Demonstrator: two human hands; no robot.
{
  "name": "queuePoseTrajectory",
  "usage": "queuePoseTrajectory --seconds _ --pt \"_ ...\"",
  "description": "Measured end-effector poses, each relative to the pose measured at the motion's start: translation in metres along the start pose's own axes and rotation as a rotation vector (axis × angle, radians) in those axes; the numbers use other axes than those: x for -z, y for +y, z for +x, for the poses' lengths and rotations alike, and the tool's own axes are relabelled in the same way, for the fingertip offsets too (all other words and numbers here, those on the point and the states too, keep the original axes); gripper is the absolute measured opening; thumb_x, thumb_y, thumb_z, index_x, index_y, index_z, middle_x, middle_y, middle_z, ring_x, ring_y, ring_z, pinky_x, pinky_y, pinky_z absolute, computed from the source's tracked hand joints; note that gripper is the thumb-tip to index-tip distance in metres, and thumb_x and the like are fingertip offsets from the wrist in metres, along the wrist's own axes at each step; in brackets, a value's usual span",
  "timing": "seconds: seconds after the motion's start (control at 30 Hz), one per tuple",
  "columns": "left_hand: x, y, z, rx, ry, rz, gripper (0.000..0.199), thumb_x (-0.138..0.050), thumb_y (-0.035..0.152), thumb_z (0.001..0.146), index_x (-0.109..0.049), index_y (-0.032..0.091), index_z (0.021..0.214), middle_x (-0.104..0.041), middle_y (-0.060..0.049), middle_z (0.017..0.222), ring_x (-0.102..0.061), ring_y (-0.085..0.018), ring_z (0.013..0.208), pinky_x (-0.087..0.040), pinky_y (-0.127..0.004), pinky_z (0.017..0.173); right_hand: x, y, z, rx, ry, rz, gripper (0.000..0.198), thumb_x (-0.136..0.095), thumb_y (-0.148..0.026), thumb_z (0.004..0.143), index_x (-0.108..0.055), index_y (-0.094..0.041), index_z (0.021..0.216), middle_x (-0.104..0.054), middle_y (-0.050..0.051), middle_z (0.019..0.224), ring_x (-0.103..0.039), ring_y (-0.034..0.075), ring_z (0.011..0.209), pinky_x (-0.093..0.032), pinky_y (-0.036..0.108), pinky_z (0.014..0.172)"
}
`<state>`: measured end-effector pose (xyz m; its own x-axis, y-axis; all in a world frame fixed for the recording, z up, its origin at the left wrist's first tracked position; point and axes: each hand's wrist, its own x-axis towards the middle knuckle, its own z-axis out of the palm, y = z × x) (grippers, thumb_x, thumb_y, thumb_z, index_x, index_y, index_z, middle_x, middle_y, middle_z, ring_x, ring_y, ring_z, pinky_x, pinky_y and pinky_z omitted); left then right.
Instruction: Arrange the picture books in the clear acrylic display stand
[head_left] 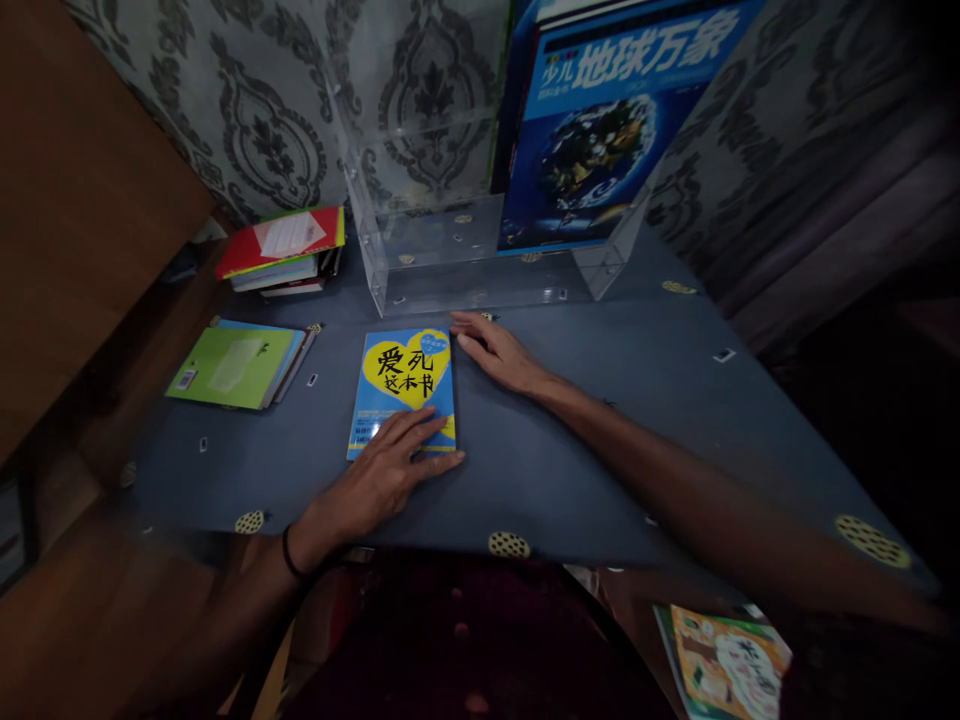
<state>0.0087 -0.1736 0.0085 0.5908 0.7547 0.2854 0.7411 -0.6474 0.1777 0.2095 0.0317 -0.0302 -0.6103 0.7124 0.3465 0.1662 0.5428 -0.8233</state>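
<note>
A blue book (pixel 405 375) with a yellow heart and dark lettering lies flat on the cloth-covered table, cover up. Across its lower part rests my left hand (pixel 390 465), fingers stretched out over the cover and the thumb near its lower right corner. My right hand (pixel 499 352) lies on the tablecloth by the book's upper right corner. Its fingers are extended and apart from the thumb, with the tips close to the book's edge; nothing is in them. The book's lower left part is partly hidden by my left hand.
Behind the book stands a clear acrylic rack (pixel 472 285) holding a large blue book (pixel 592 150) at its right. Two piles lie at the left: one topped by a red book (pixel 289 240), one by a green book (pixel 232 365). Another book (pixel 727 660) sits below the table's front edge.
</note>
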Motion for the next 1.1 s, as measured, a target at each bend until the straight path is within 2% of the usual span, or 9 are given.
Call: queuePoseTrajectory --seconds 0.3,0.5,0.67,0.87,1.1 --pt "0.003 -0.009 -0.038 0.071 0.11 -0.051 0.05 -0.048 0.004 0.098 -0.059 0.033 0.138 -0.056 -0.008 0.147 -0.04 -0.025 0.147 -0.046 -0.054 0.112 0.002 -0.004 -0.001 -0.018 -0.013 -0.029 0.05 -0.046 -0.051 0.101 -0.051 -0.025 0.144 -0.068 0.013 0.133 -0.062 0.032 0.127 -0.05 0.057 0.106" --pt "0.018 -0.021 -0.08 0.161 0.172 -0.002 0.05 -0.043 0.007 0.1 -0.059 0.035 0.139 -0.057 -0.009 0.146 -0.041 -0.028 0.147 -0.047 -0.055 0.108 0.003 -0.008 -0.002 -0.047 -0.012 -0.038 0.05 -0.048 -0.054 0.1 -0.054 -0.026 0.141 -0.069 0.012 0.133 -0.062 0.031 0.127 -0.049 0.056 0.107" --pt "0.033 -0.022 -0.103 0.291 0.195 0.061 0.053 -0.042 0.01 0.101 -0.051 0.035 0.147 -0.057 -0.01 0.145 -0.045 -0.028 0.143 -0.046 -0.054 0.109 0.002 -0.005 -0.001 -0.047 -0.016 -0.046 0.054 -0.048 -0.057 0.098 -0.054 -0.024 0.14 -0.069 0.013 0.133 -0.063 0.032 0.126 -0.05 0.057 0.105" --pt "0.034 -0.019 -0.099 0.233 0.179 0.098 0.055 -0.043 0.008 0.099 -0.049 0.032 0.148 -0.06 -0.011 0.14 -0.047 -0.028 0.141 -0.046 -0.053 0.108 0.002 -0.004 -0.001 -0.042 -0.012 -0.06 0.053 -0.048 -0.056 0.098 -0.054 -0.023 0.14 -0.069 0.014 0.132 -0.062 0.033 0.127 -0.05 0.058 0.105" --pt "0.022 -0.003 -0.066 0.146 0.127 0.06 0.049 -0.048 0.008 0.098 -0.054 0.027 0.142 -0.059 -0.012 0.142 -0.044 -0.028 0.143 -0.043 -0.056 0.111 0.001 -0.005 -0.001 -0.038 -0.009 -0.061 0.052 -0.049 -0.053 0.098 -0.055 -0.022 0.139 -0.069 0.015 0.131 -0.064 0.032 0.123 -0.05 0.056 0.105"
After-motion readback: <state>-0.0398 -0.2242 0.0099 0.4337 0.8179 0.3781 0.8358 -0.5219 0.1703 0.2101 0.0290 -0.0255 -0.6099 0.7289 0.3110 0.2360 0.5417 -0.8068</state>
